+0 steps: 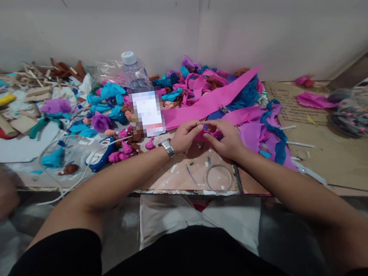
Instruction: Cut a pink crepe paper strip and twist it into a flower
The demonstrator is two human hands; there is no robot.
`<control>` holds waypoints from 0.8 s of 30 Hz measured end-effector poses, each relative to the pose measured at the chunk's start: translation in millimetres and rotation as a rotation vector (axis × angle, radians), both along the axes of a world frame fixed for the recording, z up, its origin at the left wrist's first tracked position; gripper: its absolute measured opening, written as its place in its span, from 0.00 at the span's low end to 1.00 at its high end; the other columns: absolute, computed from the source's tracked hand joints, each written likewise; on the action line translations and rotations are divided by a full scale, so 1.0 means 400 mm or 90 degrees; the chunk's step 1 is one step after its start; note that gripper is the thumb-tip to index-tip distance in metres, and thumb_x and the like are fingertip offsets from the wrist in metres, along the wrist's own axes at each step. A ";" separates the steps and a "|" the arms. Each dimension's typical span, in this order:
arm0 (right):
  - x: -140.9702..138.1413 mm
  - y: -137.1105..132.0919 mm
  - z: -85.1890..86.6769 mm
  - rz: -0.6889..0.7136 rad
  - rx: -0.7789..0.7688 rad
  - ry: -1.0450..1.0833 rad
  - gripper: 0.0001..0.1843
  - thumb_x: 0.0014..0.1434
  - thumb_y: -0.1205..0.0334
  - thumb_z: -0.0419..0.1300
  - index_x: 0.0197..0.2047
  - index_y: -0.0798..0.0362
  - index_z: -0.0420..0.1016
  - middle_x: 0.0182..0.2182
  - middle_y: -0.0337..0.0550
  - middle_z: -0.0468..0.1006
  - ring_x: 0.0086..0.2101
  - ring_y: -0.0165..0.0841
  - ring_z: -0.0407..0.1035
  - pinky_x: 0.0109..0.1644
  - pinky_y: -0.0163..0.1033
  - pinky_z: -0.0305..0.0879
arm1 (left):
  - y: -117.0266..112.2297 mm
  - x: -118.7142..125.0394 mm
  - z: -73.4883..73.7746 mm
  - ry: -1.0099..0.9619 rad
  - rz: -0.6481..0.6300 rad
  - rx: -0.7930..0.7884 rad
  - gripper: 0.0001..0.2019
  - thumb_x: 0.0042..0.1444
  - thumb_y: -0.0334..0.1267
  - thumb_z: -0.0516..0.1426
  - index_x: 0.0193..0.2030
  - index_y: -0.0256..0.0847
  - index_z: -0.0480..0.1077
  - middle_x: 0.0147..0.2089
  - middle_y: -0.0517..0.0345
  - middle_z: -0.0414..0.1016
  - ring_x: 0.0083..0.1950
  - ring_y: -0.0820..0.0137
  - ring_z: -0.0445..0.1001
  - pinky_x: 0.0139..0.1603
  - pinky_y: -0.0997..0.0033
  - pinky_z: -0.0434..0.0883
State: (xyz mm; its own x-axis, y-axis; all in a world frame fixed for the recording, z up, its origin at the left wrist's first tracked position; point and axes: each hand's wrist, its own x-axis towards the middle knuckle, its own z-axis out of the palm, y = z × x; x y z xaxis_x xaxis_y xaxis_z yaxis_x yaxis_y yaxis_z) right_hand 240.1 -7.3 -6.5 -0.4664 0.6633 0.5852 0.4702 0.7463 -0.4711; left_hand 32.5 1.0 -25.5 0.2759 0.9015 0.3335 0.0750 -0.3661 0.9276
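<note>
My left hand (185, 136), with a metal watch (168, 148) on its wrist, pinches a thin stick with a bit of magenta crepe paper (207, 129) at its tip. My right hand (227, 140) meets it from the right, fingers closed on the same piece. Both hands hover over a pinkish board (179, 177) on the floor. Long magenta paper strips (211, 100) lie just behind the hands.
A clear water bottle (135, 74) stands behind a pile of blue, pink and purple paper flowers (106, 116). A glue gun (100, 156) with its cord lies left. A tape ring (219, 177) rests near the board's edge. Wood scraps (33, 85) fill the far left; cardboard (335, 154) lies right.
</note>
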 end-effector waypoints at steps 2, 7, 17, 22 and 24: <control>0.000 -0.002 0.003 -0.001 0.005 0.004 0.20 0.73 0.46 0.59 0.59 0.48 0.78 0.40 0.46 0.83 0.41 0.42 0.76 0.50 0.50 0.69 | -0.001 0.000 -0.001 -0.004 -0.006 0.000 0.25 0.65 0.62 0.58 0.34 0.39 0.70 0.31 0.61 0.68 0.36 0.70 0.66 0.42 0.68 0.67; -0.002 -0.002 0.003 0.008 0.016 0.007 0.19 0.74 0.47 0.57 0.58 0.48 0.78 0.40 0.46 0.83 0.41 0.42 0.76 0.49 0.49 0.70 | -0.002 -0.001 0.000 -0.014 -0.046 -0.015 0.25 0.64 0.62 0.59 0.39 0.38 0.75 0.35 0.58 0.75 0.38 0.69 0.71 0.45 0.67 0.71; 0.000 0.002 -0.005 0.056 0.013 0.004 0.20 0.74 0.48 0.59 0.62 0.47 0.78 0.40 0.46 0.83 0.42 0.41 0.76 0.48 0.48 0.69 | -0.007 -0.005 -0.001 0.044 -0.076 0.061 0.31 0.68 0.66 0.53 0.52 0.38 0.81 0.51 0.47 0.84 0.54 0.57 0.80 0.63 0.55 0.73; 0.001 0.001 -0.001 0.043 0.009 0.010 0.16 0.74 0.50 0.59 0.57 0.47 0.79 0.39 0.45 0.81 0.40 0.40 0.75 0.47 0.47 0.69 | -0.009 -0.006 -0.004 0.081 -0.100 0.103 0.31 0.70 0.65 0.51 0.56 0.38 0.80 0.50 0.46 0.84 0.53 0.57 0.81 0.60 0.57 0.74; 0.001 0.003 -0.004 0.031 0.011 0.011 0.15 0.73 0.50 0.59 0.55 0.48 0.79 0.38 0.45 0.80 0.39 0.41 0.74 0.46 0.47 0.68 | -0.010 -0.006 -0.005 0.085 -0.116 0.106 0.30 0.70 0.63 0.53 0.58 0.38 0.79 0.50 0.46 0.84 0.53 0.58 0.81 0.58 0.59 0.74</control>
State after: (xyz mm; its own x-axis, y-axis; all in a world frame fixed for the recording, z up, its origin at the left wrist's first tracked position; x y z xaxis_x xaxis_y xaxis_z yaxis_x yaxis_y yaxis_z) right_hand 240.4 -5.9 -8.2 -0.4878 0.6291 0.6052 0.4245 0.7767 -0.4653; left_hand 30.2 -3.2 -27.5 0.4793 0.7691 0.4228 0.1119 -0.5314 0.8397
